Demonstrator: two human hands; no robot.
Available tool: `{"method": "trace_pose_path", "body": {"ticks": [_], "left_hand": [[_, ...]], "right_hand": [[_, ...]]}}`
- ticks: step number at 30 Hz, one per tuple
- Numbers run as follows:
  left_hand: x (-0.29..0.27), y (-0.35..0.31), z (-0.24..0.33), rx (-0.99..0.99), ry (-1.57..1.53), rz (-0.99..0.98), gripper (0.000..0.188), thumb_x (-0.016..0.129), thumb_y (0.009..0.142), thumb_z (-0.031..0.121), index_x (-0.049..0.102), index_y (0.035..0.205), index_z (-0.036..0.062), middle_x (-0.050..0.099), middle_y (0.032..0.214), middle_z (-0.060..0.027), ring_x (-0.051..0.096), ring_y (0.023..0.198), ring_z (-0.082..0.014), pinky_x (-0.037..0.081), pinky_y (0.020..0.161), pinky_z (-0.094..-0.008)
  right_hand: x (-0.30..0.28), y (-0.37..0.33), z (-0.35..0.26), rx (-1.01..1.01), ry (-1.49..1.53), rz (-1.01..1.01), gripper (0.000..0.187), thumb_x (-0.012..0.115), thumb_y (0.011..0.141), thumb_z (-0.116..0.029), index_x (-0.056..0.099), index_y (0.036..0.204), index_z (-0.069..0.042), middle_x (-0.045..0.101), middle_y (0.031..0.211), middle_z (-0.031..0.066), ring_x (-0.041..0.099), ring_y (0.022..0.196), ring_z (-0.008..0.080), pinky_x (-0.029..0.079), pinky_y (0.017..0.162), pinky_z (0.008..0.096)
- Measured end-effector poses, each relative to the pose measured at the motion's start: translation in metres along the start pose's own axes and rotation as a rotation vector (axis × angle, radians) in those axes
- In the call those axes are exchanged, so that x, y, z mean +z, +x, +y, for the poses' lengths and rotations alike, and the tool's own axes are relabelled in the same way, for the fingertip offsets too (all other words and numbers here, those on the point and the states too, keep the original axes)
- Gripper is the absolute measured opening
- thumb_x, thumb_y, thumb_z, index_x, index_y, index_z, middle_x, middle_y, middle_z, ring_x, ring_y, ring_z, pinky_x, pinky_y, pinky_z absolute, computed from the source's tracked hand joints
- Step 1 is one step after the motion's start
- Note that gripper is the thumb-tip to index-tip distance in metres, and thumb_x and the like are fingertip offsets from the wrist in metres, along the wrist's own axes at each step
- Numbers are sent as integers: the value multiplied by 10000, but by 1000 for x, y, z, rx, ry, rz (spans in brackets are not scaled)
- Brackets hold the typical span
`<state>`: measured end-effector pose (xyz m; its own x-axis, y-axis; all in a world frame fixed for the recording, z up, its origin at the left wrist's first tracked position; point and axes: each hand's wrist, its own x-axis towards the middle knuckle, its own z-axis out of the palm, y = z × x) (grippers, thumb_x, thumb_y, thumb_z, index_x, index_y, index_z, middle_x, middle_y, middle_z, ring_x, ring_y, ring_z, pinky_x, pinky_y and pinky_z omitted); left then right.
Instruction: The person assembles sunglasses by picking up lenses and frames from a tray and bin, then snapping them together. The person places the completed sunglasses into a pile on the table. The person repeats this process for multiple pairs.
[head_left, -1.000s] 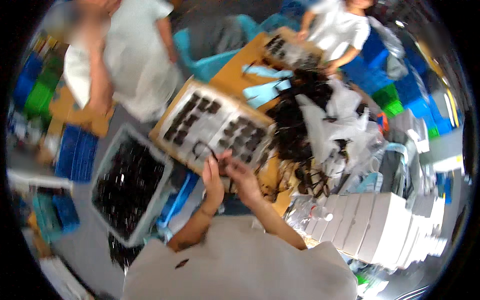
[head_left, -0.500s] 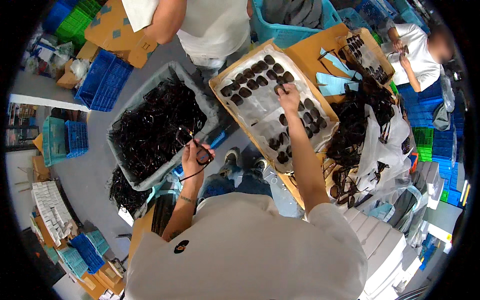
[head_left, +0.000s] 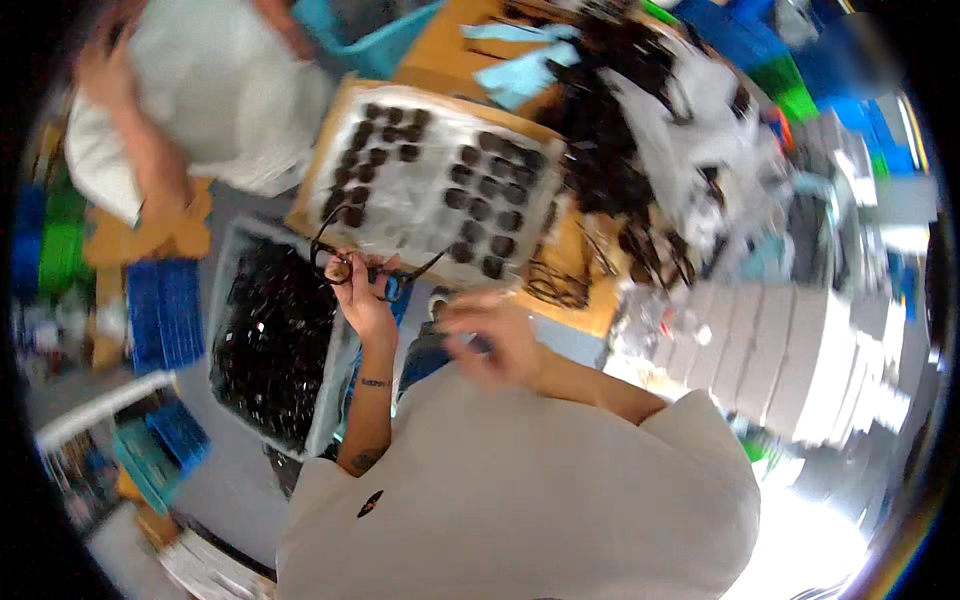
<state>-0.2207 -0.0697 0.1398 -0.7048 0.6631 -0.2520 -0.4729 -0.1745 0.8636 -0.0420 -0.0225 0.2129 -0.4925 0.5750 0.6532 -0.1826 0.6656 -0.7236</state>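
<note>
My left hand point(head_left: 362, 305) is closed on a dark eyeglass frame point(head_left: 424, 267), with its temples spread to both sides. It is held over the near edge of a shallow cardboard tray point(head_left: 425, 258). White lining covers the tray, and dark lenses point(head_left: 480, 210) lie on it in two groups of rows. To the right of the frame, in front of my body, is my right hand point(head_left: 492, 342), smeared by motion with its fingers partly bent. A small dark patch shows among those fingers; whether it is a lens cannot be made out.
On the left stands a grey lined bin point(head_left: 225, 340) full of dark frames. More frames point(head_left: 610, 110) and clear plastic bags point(head_left: 680, 130) are heaped right of the tray. White boxes point(head_left: 750, 345) are stacked at the right. Another person's arm point(head_left: 150, 150) is at the upper left.
My right hand has left the lenses in the tray and come back toward my body. The frame in my left hand is now turned with its temples spread. The whole view has swung right.
</note>
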Motion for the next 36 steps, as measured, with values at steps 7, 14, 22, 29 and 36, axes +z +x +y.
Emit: {"method": "trace_pose_path", "body": {"ticks": [7, 14, 22, 29, 36], "left_hand": [[108, -88, -76, -405, 136, -655, 498, 524, 977, 146, 328, 1427, 60, 447, 1366, -62, 478, 1233, -170, 439, 1005, -326], [108, -117, -122, 341, 1224, -1296, 909, 761, 821, 329, 245, 1497, 8, 296, 1516, -224, 223, 1458, -381, 205, 1188, -501], [137, -108, -188, 931, 1800, -1479, 1266, 881, 591, 492, 182, 1550, 51, 315, 1499, -303, 231, 1445, -433, 87, 1184, -632], [127, -70, -238, 523, 1836, -1631, 998, 847, 690, 412, 326, 1486, 114, 590, 1256, -169, 532, 1223, -336, 143, 1141, -683], [143, -80, -206, 659, 2097, -1718, 807, 766, 759, 507, 469, 1371, 73, 583, 1272, -167, 530, 1233, -309, 200, 1153, -620]], "right_hand": [[-81, -49, 26, 506, -764, -104, 458, 601, 771, -32, 545, 1225, -17, 587, 1130, 158, 569, 1086, 352, 486, 913, 435], [-165, -147, 122, 786, -882, -439, 331, 631, 788, -21, 581, 1115, -23, 637, 1008, 182, 650, 909, 362, 544, 749, 424], [-215, -137, 60, 884, -897, 368, 335, 639, 765, 14, 536, 1083, 24, 544, 1051, 228, 577, 960, 437, 479, 797, 502], [-220, -202, 143, 1064, -1340, 61, 266, 600, 842, -42, 575, 1105, -8, 545, 1199, 249, 587, 991, 439, 496, 788, 520], [-243, -146, 102, 867, -1052, 555, 276, 560, 932, -53, 574, 1196, 27, 655, 830, 126, 652, 706, 344, 504, 618, 422]]}}
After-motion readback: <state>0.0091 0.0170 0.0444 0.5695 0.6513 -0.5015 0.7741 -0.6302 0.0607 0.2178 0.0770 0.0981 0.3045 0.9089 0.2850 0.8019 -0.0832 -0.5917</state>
